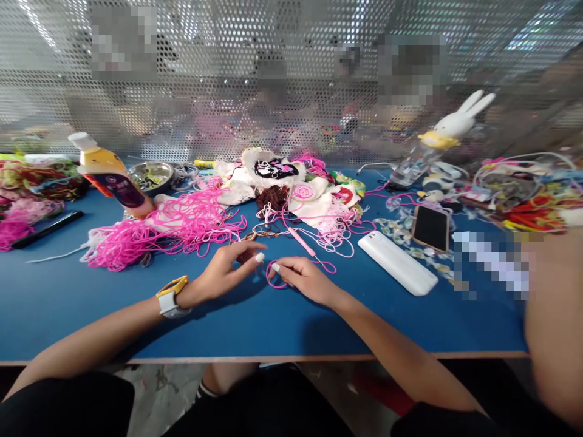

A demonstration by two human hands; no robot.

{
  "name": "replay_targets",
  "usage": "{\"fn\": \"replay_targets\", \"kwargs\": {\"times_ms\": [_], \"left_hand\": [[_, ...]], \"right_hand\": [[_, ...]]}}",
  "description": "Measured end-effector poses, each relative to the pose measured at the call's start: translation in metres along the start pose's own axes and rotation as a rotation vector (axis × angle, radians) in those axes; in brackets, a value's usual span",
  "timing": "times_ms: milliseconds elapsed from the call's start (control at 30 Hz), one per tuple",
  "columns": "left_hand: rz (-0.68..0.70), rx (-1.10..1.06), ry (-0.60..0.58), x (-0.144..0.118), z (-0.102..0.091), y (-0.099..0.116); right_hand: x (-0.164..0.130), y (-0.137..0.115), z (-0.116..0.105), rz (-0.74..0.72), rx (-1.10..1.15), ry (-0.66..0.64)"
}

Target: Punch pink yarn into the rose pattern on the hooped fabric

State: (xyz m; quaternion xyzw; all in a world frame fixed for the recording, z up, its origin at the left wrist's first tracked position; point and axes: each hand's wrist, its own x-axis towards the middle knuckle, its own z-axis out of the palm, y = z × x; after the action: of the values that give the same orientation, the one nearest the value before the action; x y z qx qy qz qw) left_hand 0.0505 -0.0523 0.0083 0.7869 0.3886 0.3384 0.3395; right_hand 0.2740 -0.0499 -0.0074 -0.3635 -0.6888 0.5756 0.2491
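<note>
A person's right hand [310,280] pinches a strand of pink yarn [276,286] between thumb and fingers just above a blue tabletop [255,328], the strand curling in a small loop at the fingertips. The left hand [228,268] hovers just beside it, thumb and fingers parted, apparently grasping nothing. A further length of pink strand shows beyond the right hand, near the tip of a pink-handled tool [302,241].

The yarn looks feather-light, soft and limp, unlikely to break under a firm squeeze but likely to slide, twist or snag if left slack. It probably handles best pinched close to the loop, with the other hand steadying the free length. The slim tool, by its look stiff and light, offers its handle as the natural hold, away from the narrow tip.

Behind the hands lies a tangled heap of pink yarn [195,212]; a white power bank [397,262] rests to the right, near a dark-screened phone [430,228].
</note>
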Motion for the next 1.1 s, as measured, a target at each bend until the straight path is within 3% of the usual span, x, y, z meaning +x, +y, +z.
{"fn": "replay_targets", "kwargs": {"times_ms": [133,267,533,800,1100], "left_hand": [[0.113,0.073,-0.092,-0.011,0.004,0.006],[0.19,0.177,-0.111,-0.024,0.009,0.004],[0.133,0.317,-0.164,-0.034,0.012,-0.012],[0.222,0.472,-0.148,-0.035,0.006,-0.02],[0.056,0.477,-0.206,-0.03,-0.007,-0.016]], "right_hand": [[-0.003,0.002,0.008,-0.058,-0.141,0.005],[-0.007,0.003,0.016,-0.071,-0.208,-0.022],[-0.007,0.003,0.024,-0.135,-0.298,-0.027],[-0.004,0.011,0.023,-0.102,-0.349,-0.013],[-0.003,0.012,0.024,-0.146,-0.425,-0.034]]}}
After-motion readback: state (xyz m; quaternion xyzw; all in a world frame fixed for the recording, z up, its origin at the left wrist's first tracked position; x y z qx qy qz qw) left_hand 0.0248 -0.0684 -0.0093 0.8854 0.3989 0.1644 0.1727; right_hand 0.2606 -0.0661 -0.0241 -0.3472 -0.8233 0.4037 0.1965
